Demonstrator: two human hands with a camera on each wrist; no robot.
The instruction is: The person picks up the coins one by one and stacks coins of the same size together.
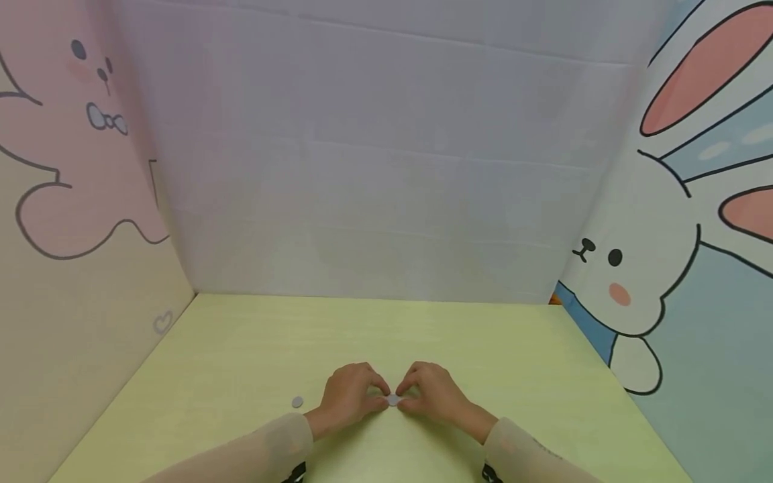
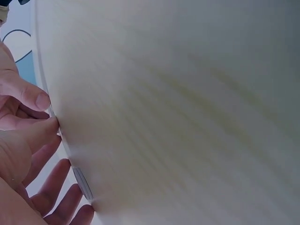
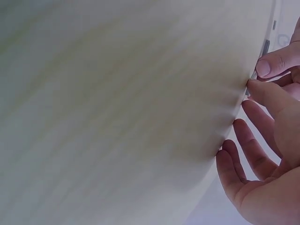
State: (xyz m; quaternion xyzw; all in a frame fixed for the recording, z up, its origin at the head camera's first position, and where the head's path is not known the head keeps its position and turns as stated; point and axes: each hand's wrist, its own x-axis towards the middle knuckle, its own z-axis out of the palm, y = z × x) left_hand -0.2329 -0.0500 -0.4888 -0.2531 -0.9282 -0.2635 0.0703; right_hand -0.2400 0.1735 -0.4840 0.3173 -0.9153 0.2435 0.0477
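Observation:
A small pale grey disc (image 1: 393, 400) lies low over the tabletop between the two hands. My left hand (image 1: 350, 392) pinches its left edge with thumb and index finger. From the other side, my right hand (image 1: 436, 392) pinches the right edge the same way. The fingertips of both hands nearly meet and partly cover the disc. In the left wrist view, the remaining fingers of the left hand (image 2: 28, 164) rest along the surface. The right wrist view has the right hand (image 3: 262, 150) with its fingertips touching the table.
A second grey disc (image 1: 297, 402) lies on the pale yellow table (image 1: 253, 349), left of the left hand. A white back wall (image 1: 386, 168) and side panels with cartoon rabbit drawings (image 1: 628, 282) enclose the table.

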